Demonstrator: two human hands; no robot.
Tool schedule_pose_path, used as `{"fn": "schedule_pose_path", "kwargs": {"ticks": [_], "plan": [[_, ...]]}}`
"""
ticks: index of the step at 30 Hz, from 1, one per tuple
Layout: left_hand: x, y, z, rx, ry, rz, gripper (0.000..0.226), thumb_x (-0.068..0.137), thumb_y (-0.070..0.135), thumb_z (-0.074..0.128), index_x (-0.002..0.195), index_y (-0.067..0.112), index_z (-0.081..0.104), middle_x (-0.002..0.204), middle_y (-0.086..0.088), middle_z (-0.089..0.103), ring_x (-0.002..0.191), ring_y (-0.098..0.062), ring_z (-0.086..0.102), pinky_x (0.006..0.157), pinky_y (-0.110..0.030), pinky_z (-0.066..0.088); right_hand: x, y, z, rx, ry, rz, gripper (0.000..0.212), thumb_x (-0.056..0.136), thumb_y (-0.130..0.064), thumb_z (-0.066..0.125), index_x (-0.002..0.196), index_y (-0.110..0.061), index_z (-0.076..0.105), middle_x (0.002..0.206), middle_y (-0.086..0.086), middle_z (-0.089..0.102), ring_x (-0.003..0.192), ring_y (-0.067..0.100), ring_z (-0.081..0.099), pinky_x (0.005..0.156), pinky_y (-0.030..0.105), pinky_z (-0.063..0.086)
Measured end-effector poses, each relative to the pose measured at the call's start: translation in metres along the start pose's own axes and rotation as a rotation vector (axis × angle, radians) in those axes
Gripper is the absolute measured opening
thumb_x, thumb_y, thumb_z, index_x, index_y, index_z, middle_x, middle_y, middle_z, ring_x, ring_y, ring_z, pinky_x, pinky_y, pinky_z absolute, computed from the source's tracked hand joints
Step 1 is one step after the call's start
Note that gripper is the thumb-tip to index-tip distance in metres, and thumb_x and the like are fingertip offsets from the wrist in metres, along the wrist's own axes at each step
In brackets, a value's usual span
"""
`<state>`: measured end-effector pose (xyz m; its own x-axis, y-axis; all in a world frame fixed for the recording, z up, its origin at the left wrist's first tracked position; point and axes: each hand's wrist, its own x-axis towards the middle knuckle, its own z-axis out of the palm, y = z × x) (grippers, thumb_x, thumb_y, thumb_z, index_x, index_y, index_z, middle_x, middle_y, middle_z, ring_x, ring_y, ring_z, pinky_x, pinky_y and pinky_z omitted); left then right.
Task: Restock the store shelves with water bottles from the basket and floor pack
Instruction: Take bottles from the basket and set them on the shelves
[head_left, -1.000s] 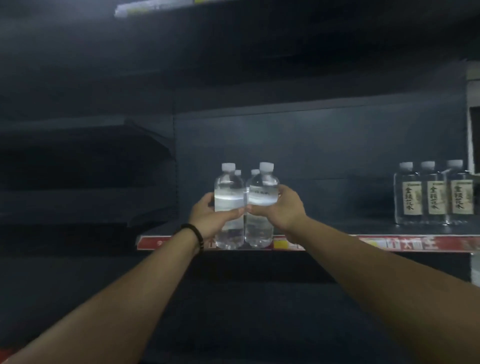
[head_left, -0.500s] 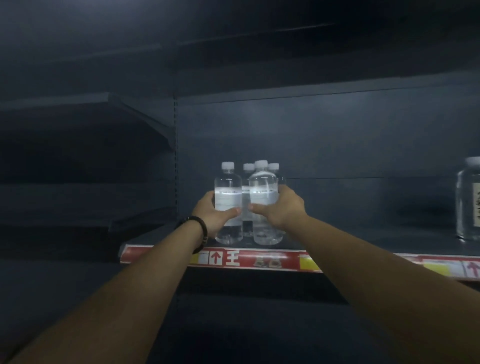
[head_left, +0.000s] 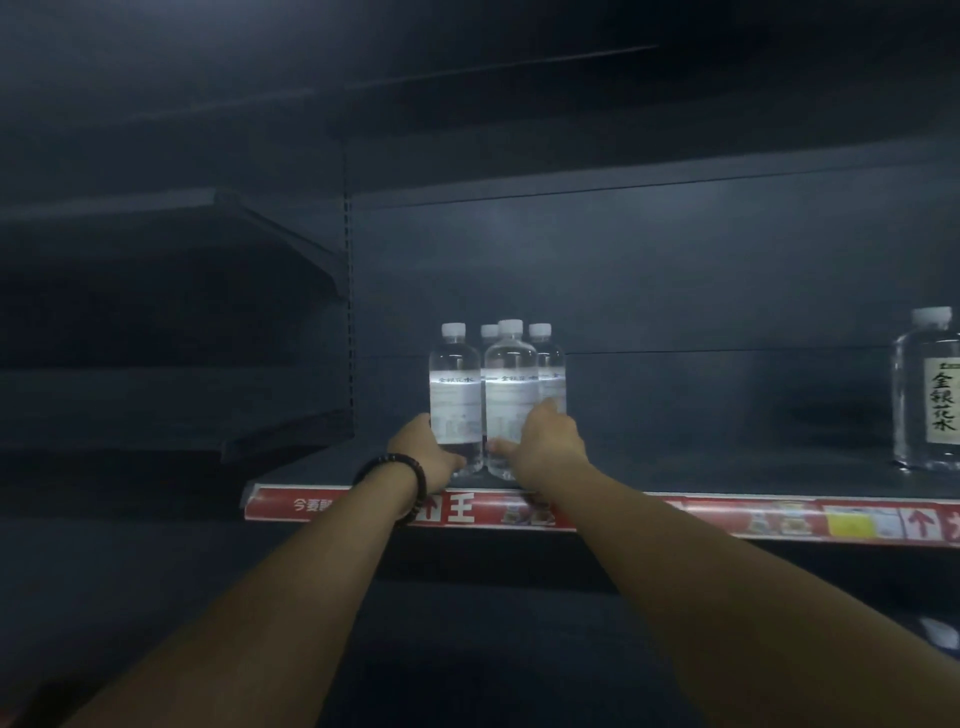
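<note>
Both arms were extended forward and upward to the dark grey metal shelf (head_left: 701, 467). Four clear plastic water bottles with white caps and white labels stood upright in a tight cluster near its front edge, behind the red printed price strip (head_left: 649, 512).

- The left hand (head_left: 426, 457) gripped the left front bottle (head_left: 454, 395) low on the body, thumb curled across its base.
- The right hand (head_left: 545, 441) gripped the right front bottle (head_left: 510, 400) low down, thumb on the front, fingers wrapped round its right side.
- Two rear bottles (head_left: 550, 374) stood directly behind.

A black beaded bracelet (head_left: 400, 475) circled the left wrist. A large clear labelled bottle (head_left: 930, 395) stood well apart at the right.
</note>
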<state>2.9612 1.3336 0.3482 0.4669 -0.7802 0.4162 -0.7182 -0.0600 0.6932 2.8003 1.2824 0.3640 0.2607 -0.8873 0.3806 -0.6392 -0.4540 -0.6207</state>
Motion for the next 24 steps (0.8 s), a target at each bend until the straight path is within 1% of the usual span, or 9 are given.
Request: {"fn": "schedule_pose_path", "kwargs": {"ticks": [3,5,8,11,14,16,19,22,24], "plan": [[-0.024,0.003,-0.001,0.027,0.067,0.003,0.047,0.086,0.022,0.08,0.126,0.019,0.056,0.118,0.001,0.066,0.104,-0.018,0.066,0.088,-0.031,0.056,-0.019,0.007,-0.007,0.038,0.001,-0.017,0.068,0.089,-0.04,0.084,0.133,-0.004,0.047,0.119,0.013,0.059,0.105,0.029,0.066,0.086,0.039,0.059],[-0.054,0.007,0.001,0.074,0.174,0.095,0.057,0.09,0.021,0.076,0.14,0.02,0.049,0.133,-0.003,0.055,0.116,-0.021,0.059,0.1,-0.035,0.053,-0.038,0.017,-0.014,0.057,0.037,-0.089,0.06,0.092,-0.037,0.081,0.132,-0.007,0.048,0.124,0.013,0.059,0.105,0.029,0.065,0.087,0.039,0.059],[-0.117,0.01,0.007,0.06,0.197,0.318,0.042,0.093,0.016,0.07,0.13,0.029,0.055,0.128,0.007,0.052,0.115,-0.01,0.056,0.103,-0.031,0.051,-0.084,0.037,-0.029,0.026,0.102,-0.299,0.036,0.096,-0.032,0.075,0.123,-0.017,0.055,0.118,0.002,0.057,0.099,0.017,0.058,0.084,0.03,0.05],[-0.184,-0.001,0.023,0.045,0.027,0.394,0.019,0.093,0.019,0.069,0.106,0.032,0.063,0.105,0.015,0.06,0.091,-0.002,0.06,0.085,-0.026,0.056,-0.144,0.066,-0.04,0.024,0.051,-0.449,0.02,0.095,-0.033,0.073,0.106,-0.028,0.058,0.1,-0.009,0.06,0.089,0.009,0.059,0.077,0.028,0.049],[-0.253,-0.021,0.061,0.097,-0.236,0.324,0.004,0.092,0.031,0.064,0.093,0.034,0.062,0.094,0.014,0.062,0.082,-0.006,0.062,0.08,-0.038,0.058,-0.213,0.112,-0.042,-0.039,-0.137,-0.419,0.014,0.097,-0.038,0.07,0.1,-0.031,0.057,0.091,-0.012,0.063,0.082,0.008,0.061,0.073,0.033,0.056],[-0.298,-0.036,0.091,0.149,-0.42,0.275,0.005,0.094,0.035,0.064,0.089,0.034,0.061,0.092,0.013,0.065,0.083,-0.006,0.063,0.079,-0.04,0.058,-0.254,0.152,-0.031,-0.09,-0.248,-0.37,0.013,0.097,-0.038,0.068,0.096,-0.032,0.056,0.087,-0.011,0.065,0.079,0.01,0.062,0.073,0.039,0.058],[-0.361,-0.052,0.133,0.197,-0.628,0.21,0.015,0.095,0.041,0.063,0.083,0.033,0.06,0.085,0.01,0.066,0.079,-0.008,0.063,0.073,-0.035,0.055,-0.318,0.215,-0.007,-0.147,-0.348,-0.236,0.009,0.095,-0.038,0.069,0.095,-0.03,0.064,0.084,-0.011,0.069,0.077,0.011,0.063,0.074,0.036,0.057],[-0.409,-0.075,0.18,0.238,-0.786,0.113,0.011,0.096,0.039,0.07,0.093,0.029,0.073,0.103,0.01,0.074,0.095,-0.01,0.068,0.085,-0.028,0.055,-0.381,0.279,0.022,-0.154,-0.493,-0.035,0.007,0.094,-0.035,0.07,0.091,-0.031,0.065,0.085,-0.01,0.072,0.077,0.013,0.067,0.074,0.034,0.058],[-0.435,-0.092,0.207,0.255,-0.896,0.053,0.013,0.097,0.038,0.072,0.103,0.028,0.077,0.111,0.009,0.074,0.105,-0.01,0.068,0.093,-0.029,0.055,-0.417,0.321,0.039,-0.165,-0.577,0.078,0.004,0.09,-0.028,0.071,0.09,-0.03,0.067,0.094,-0.005,0.074,0.089,0.019,0.072,0.078,0.03,0.057]]}}
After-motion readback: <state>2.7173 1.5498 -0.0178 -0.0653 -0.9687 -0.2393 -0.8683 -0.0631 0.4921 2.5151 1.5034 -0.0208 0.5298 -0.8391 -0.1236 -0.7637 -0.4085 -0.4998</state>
